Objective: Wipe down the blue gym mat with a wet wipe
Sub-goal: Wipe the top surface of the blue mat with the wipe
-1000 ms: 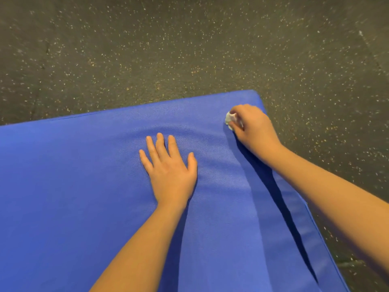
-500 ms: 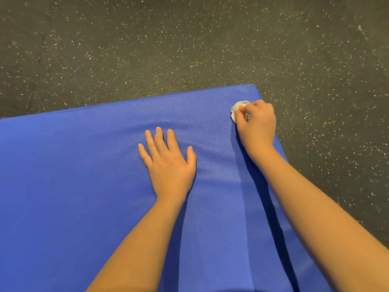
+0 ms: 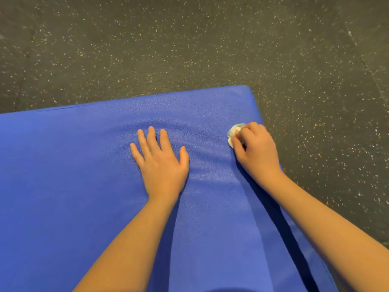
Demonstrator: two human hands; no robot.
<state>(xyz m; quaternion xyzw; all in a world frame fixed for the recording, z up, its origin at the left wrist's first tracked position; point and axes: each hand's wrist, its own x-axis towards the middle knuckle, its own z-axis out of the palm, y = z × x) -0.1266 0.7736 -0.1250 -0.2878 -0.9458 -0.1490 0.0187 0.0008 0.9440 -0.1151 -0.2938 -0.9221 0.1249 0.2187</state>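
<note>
On the mat (image 3: pixel 63 186), the left hand (image 3: pixel 163 167) lies left of the right hand (image 3: pixel 257 150) and wipe (image 3: pixel 232 133).

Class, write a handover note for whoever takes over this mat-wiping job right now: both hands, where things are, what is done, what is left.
Left hand: flat, fingers spread, pressing on the blue padded vinyl gym mat.
Right hand: grips the crumpled white wet wipe against the mat beside its right edge, near the far right corner.
Done: the wipe is on the mat by that corner; no wet marks show, so coverage cannot be told.
Left: likely the wide stretch of mat to the left and nearer the person.
</note>
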